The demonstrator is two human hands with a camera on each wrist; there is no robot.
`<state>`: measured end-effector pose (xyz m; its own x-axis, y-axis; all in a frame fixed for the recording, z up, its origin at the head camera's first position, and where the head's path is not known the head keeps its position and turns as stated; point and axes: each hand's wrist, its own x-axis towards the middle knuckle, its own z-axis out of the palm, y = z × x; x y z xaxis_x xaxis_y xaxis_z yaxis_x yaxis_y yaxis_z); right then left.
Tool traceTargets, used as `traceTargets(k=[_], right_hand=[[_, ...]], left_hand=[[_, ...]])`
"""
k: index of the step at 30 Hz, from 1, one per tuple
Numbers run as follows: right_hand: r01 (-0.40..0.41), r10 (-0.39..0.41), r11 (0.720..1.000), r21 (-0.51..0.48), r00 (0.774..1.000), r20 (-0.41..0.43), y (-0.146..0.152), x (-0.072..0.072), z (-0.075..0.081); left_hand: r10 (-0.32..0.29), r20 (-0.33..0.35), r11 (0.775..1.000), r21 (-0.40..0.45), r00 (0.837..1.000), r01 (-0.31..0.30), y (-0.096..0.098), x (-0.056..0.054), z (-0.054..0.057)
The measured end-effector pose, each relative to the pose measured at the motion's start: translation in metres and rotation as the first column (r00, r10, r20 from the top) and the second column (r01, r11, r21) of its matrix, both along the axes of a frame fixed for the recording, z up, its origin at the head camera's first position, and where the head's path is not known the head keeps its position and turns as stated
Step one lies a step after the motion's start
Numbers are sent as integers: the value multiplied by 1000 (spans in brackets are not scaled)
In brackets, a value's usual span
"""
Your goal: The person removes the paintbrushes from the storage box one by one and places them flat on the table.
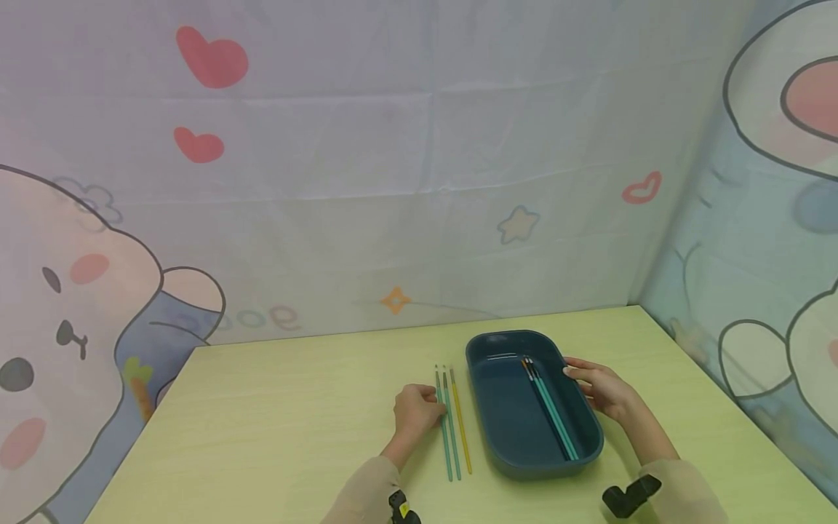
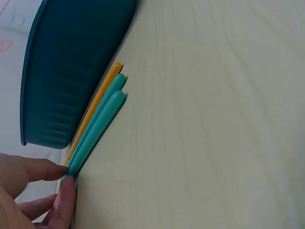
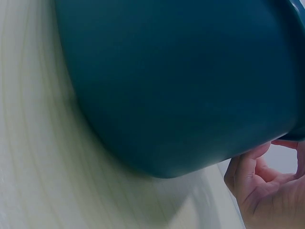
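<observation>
Head view | left hand (image 1: 415, 413) pinching slender teal brush (image 2: 97, 132) | right hand (image 1: 605, 391) gripping smooth, round-cornered blue tray (image 1: 511, 418)

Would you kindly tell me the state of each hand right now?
Left hand: closed, pinching the leftmost teal paintbrush.
Right hand: closed, holding the dark blue tray by its right rim.

Low on the pale fabric backdrop (image 1: 366, 145) printed with cartoons, faded, rounded pastel letters (image 1: 252, 319) resemble "oog"; the full word is unclear.
</observation>
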<state>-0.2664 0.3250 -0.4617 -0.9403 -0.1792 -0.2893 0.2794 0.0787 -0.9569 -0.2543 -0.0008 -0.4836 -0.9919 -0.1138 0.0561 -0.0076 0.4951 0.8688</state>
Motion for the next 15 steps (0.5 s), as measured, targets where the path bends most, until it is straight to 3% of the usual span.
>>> traceTargets(k=[9, 15], right_hand=[[5, -5, 1000, 10, 1000, 7, 0, 1, 0], [8, -9, 1000, 19, 1000, 5, 0, 0, 1]], left_hand=[[-8, -7, 1000, 9, 1000, 8, -1, 2, 1], [22, 7, 999, 40, 1000, -22, -1, 3, 7]])
